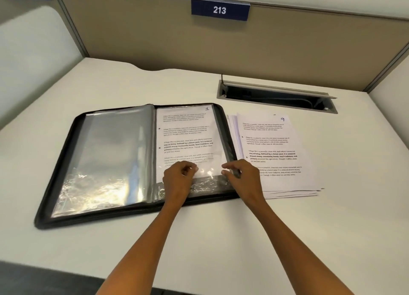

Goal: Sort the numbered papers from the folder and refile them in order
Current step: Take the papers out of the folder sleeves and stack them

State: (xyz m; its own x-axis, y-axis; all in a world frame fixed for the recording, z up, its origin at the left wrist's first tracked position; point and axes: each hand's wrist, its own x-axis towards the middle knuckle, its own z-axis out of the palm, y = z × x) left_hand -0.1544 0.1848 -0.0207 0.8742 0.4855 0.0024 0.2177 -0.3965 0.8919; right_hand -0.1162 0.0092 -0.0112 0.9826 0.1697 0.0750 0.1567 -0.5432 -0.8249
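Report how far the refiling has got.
Done: the page marked 1 sits in the folder's right sleeve. In hand: left hand and right hand work at that sleeve's lower edge; their grip is unclear. Left: the loose stack beside it, 9 on top; left sleeve looks empty.

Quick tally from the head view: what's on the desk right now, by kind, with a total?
Folders: 1, the open black folder
Filed sheets showing: 1, page 1 in the right-hand sleeve
Loose paper stacks: 1, the stack with page 9 on top; its sheets cannot be counted
Hands: 2, left hand and right hand at the sleeve's lower edge
Total: 5
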